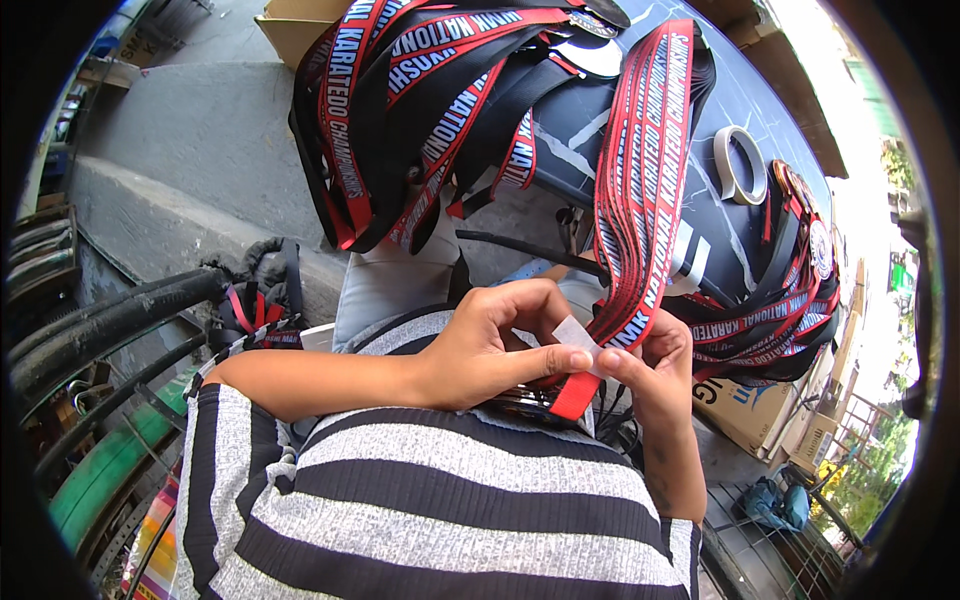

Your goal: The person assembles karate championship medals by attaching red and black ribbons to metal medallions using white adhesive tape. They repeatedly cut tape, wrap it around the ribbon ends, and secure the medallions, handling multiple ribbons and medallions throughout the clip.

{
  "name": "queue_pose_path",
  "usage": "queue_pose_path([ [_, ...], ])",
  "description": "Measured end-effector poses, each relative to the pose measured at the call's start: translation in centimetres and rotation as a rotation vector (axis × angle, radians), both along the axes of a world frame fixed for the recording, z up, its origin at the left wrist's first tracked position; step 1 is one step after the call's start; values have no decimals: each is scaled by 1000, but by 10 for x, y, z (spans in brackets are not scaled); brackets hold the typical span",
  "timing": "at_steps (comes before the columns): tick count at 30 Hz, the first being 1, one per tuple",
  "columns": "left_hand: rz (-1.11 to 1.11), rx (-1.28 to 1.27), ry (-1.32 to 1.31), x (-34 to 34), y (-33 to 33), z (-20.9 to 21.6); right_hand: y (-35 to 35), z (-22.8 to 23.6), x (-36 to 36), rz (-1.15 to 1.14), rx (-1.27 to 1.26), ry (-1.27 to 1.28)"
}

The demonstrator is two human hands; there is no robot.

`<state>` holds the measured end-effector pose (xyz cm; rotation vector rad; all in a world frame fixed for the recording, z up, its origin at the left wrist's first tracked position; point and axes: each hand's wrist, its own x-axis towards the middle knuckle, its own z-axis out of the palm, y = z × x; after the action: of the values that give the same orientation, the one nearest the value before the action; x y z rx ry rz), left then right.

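Note:
My left hand [497,335] is closed, its thumb pressing a short piece of whitish tape [574,336] against a bundle of red and black medal ribbons [645,170]. From the right, my right hand [655,362] grips the same bundle near its lower end, with its thumb tip close to the other thumb on the tape. Below the thumbs a plain red ribbon end [574,396] sticks out. Shiny medal edges [530,405] show partly under my left hand. The upper part of the bundle lies flat over the dark table [575,115].
A tape roll [740,165] stands on the table right of the bundle. More medal ribbons hang over the edge at the left [430,120] and right [765,325]. A cardboard box [750,412] is below on the right. Black metal bars [120,310] are at the left.

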<state>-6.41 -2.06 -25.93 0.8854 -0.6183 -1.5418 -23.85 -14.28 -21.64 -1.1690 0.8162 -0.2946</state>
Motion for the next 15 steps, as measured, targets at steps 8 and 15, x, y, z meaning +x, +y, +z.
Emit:
queue_pose_path([
  [8, 89, 3, 168, -2, -2, -5, 2, 3, -1, -1, -2, 43],
  [15, 10, 78, 331, 2, -5, -10, 2, 6, -2, 10, 20, 69],
])
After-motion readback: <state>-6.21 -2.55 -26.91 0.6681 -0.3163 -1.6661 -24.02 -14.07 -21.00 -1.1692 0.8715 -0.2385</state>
